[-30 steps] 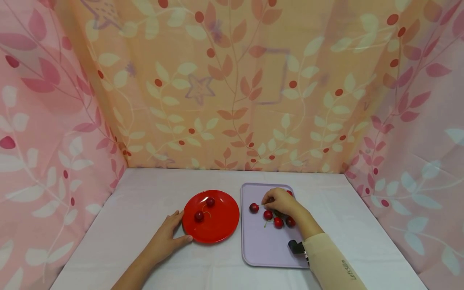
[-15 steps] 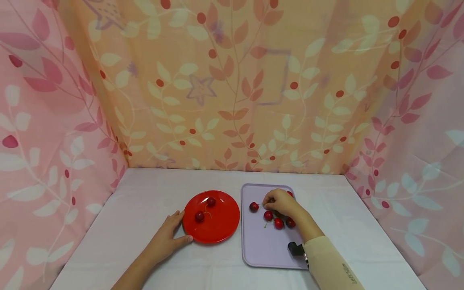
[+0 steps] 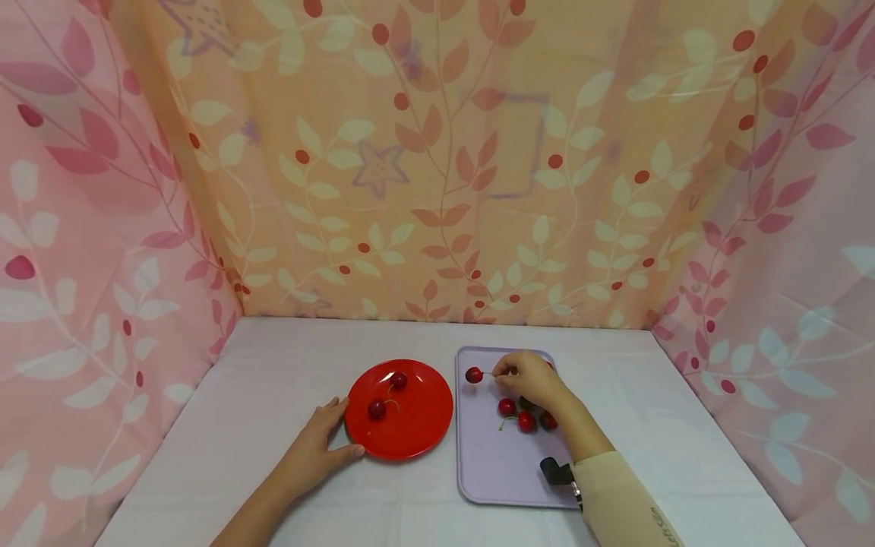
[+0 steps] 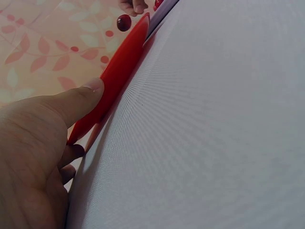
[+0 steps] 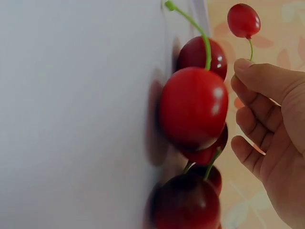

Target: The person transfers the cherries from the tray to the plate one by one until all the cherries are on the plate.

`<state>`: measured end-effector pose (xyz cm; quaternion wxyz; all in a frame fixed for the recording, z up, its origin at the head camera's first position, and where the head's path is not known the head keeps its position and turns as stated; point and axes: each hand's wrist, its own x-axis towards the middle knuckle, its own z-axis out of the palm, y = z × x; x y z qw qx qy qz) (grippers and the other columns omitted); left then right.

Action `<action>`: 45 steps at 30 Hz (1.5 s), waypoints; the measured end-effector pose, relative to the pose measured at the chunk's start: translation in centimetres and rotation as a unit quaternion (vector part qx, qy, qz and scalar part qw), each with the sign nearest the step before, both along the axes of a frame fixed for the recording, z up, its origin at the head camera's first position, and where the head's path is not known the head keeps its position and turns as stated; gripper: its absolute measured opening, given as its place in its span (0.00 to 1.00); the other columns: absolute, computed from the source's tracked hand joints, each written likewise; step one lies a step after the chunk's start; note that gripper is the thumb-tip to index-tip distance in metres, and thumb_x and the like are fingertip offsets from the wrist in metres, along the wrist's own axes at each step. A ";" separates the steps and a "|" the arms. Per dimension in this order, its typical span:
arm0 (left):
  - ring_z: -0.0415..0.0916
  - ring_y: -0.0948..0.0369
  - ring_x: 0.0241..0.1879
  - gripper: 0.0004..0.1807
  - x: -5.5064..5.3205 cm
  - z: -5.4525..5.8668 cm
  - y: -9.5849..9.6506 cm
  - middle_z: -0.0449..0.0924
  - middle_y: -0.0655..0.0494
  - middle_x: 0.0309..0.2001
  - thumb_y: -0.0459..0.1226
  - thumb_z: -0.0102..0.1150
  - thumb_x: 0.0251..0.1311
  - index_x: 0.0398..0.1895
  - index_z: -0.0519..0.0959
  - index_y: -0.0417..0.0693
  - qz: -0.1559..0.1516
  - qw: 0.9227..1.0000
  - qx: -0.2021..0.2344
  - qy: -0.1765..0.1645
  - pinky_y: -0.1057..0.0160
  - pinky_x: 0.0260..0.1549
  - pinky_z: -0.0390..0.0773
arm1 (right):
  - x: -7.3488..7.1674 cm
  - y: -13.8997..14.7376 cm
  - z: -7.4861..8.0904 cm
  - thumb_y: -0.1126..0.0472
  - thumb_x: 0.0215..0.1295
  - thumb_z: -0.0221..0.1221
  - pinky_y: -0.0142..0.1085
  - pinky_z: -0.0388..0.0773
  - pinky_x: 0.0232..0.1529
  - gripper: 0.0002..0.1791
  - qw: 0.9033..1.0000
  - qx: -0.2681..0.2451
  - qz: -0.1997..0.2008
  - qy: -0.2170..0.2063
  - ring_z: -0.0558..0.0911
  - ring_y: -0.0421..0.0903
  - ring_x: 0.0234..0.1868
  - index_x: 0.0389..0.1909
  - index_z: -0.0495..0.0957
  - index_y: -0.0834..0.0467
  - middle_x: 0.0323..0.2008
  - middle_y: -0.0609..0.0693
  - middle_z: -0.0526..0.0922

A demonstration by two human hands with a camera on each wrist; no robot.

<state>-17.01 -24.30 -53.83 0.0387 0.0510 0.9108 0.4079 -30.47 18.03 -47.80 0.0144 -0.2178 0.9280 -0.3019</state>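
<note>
In the head view my left hand [image 3: 317,450] holds the left rim of a red plate [image 3: 417,425], thumb at the near side and fingers farther round. Two dark cherries with stems, one of them a front cherry [image 3: 377,409], lie on that plate. My right hand [image 3: 532,377] pinches the stem of a red cherry [image 5: 244,21] between thumb and fingertips. This cherry hangs above the far left part of a lilac tray [image 3: 492,471]. Below the hand on the tray are several other cherries, among them a bright red cherry [image 5: 194,109] with a green stem; the hand partly hides some.
The plate and tray stand side by side on a white cloth-covered table [image 3: 287,357]. A black device [image 3: 555,471] is strapped at my right wrist, over the tray's near right part. Patterned curtains [image 3: 451,152] close off the back and both sides.
My right hand has lifted the cherry by its stem, raising it slightly up and to the left off the tray. The left hand and the plate have stayed in place.
</note>
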 end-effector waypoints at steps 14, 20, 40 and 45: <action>0.42 0.35 0.80 0.56 0.0 0.1 0.0 0.54 0.45 0.81 0.61 0.73 0.52 0.82 0.57 0.57 0.004 1.000 -0.007 -0.003 0.29 0.70 0.54 | 1.0 -2.0 1.5 0.58 0.64 0.70 0.40 0.75 0.46 0.03 1.000 -0.002 0.002 0.029 0.76 0.47 0.42 0.38 0.89 0.51 0.32 0.38 0.82; 0.41 0.35 0.80 0.56 0.0 0.1 -0.1 0.54 0.45 0.81 0.61 0.73 0.52 0.82 0.57 0.57 0.002 1.000 -0.006 -0.004 0.29 0.69 0.55 | 1.3 -3.2 2.0 0.59 0.63 0.71 0.39 0.75 0.45 0.04 0.999 -0.010 0.022 0.046 0.75 0.44 0.41 0.35 0.88 0.45 0.31 0.35 0.82; 0.42 0.35 0.80 0.56 0.1 0.2 0.2 0.54 0.44 0.81 0.60 0.73 0.53 0.82 0.57 0.55 -0.001 1.000 -0.006 0.003 0.30 0.71 0.53 | 2.3 -8.1 3.0 0.60 0.64 0.70 0.37 0.78 0.45 0.04 0.992 -0.003 0.116 0.058 0.78 0.45 0.44 0.38 0.90 0.49 0.32 0.33 0.83; 0.42 0.34 0.80 0.56 0.0 0.1 0.1 0.54 0.43 0.80 0.61 0.72 0.52 0.82 0.57 0.54 0.000 1.000 -0.007 0.004 0.29 0.70 0.53 | 2.3 -9.3 2.9 0.61 0.64 0.69 0.36 0.78 0.45 0.03 0.987 0.011 0.144 0.073 0.77 0.43 0.42 0.38 0.89 0.52 0.32 0.35 0.84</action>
